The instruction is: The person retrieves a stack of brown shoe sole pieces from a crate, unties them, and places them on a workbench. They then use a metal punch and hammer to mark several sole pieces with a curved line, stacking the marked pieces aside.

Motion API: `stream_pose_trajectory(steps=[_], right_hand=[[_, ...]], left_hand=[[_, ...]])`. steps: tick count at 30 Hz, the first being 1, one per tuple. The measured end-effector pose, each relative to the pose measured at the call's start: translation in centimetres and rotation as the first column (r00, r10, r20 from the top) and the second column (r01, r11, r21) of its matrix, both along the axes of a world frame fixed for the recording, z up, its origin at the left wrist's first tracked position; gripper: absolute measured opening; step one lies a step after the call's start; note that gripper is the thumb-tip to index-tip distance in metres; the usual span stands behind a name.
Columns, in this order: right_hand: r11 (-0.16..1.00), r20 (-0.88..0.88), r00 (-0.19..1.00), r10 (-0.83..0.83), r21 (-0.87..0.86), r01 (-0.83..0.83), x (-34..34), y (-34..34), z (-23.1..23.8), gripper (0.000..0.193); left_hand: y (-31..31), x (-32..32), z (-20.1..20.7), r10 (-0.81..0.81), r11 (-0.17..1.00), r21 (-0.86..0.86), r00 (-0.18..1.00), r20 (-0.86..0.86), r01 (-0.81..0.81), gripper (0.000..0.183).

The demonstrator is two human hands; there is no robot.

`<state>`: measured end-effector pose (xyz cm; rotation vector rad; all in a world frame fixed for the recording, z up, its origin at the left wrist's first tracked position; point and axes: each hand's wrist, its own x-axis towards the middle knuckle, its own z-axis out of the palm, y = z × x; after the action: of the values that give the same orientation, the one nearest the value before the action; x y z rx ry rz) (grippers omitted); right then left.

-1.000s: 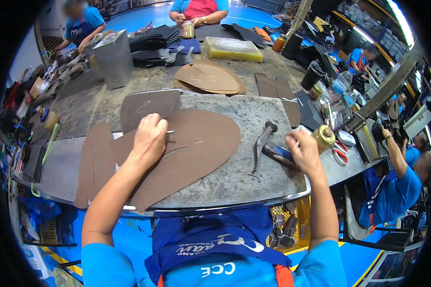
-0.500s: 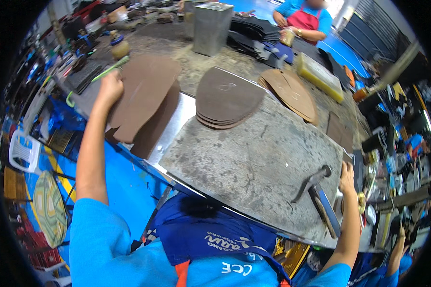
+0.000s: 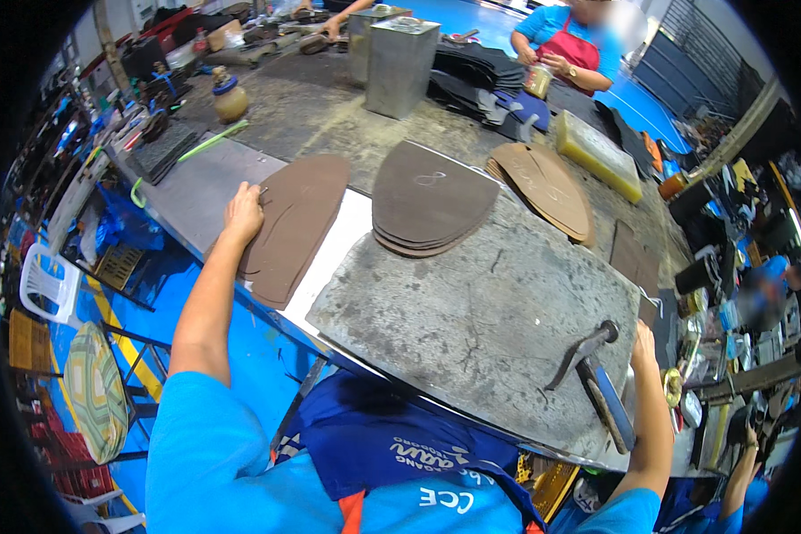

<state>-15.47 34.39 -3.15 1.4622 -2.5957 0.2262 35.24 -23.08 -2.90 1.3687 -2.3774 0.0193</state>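
Note:
My left hand (image 3: 244, 214) is closed at the left edge of a brown curved leather-like piece (image 3: 298, 222), which lies on the table. A small dark tip shows by its fingers; I cannot make out what it belongs to. My right hand (image 3: 643, 345) is at the right edge of a grey stained slab (image 3: 454, 311), beside a dark flat piece, its fingers partly hidden. Left of that hand, a hammer (image 3: 603, 392) with a blue handle lies on the slab. A stack of dark brown rounded pieces (image 3: 434, 191) with a chalk mark rests across the slab's far edge.
Lighter brown pieces (image 3: 543, 187) lie beyond the slab, near a yellowish block (image 3: 596, 158). Metal cans (image 3: 402, 71) and a jar (image 3: 230, 100) stand farther back. A person in a red apron (image 3: 571, 53) works across the table. A white chair (image 3: 52, 283) stands at left.
The brown piece, raised and tilted before with another beneath it, now lies flatter. My left hand has moved right and nearer to me. My right hand stays at the slab's edge.

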Motion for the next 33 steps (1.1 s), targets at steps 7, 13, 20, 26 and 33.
stream_pose_trajectory(steps=[7,13,20,26,33], right_hand=[[0.932,0.23,0.911,-0.342,-0.039,0.359,1.8,-2.0,3.6,0.024],[0.991,0.241,0.963,-0.123,0.079,0.107,1.1,-0.6,4.4,0.025],[0.744,0.231,0.745,-0.626,-0.11,0.659,-5.5,4.2,8.5,0.019],[0.761,0.414,0.692,-0.591,0.002,0.649,-8.4,9.9,11.8,0.024],[0.636,0.3,0.591,-0.749,0.075,0.768,-7.5,17.9,12.3,0.023]], left_hand=[[-2.3,-1.3,0.6,0.067,0.996,0.048,0.977,0.204,-0.078,0.027],[-3.7,-0.6,-0.6,0.034,0.997,0.064,0.989,0.142,-0.044,0.034],[-7.2,1.3,-1.9,0.089,0.978,0.189,0.996,-0.013,-0.085,0.033],[-7.8,1.6,-2.2,0.076,0.99,0.111,0.996,0.056,-0.082,0.032],[-3.1,-1.8,-2.2,0.041,0.999,-0.002,0.985,0.168,-0.042,0.021]])
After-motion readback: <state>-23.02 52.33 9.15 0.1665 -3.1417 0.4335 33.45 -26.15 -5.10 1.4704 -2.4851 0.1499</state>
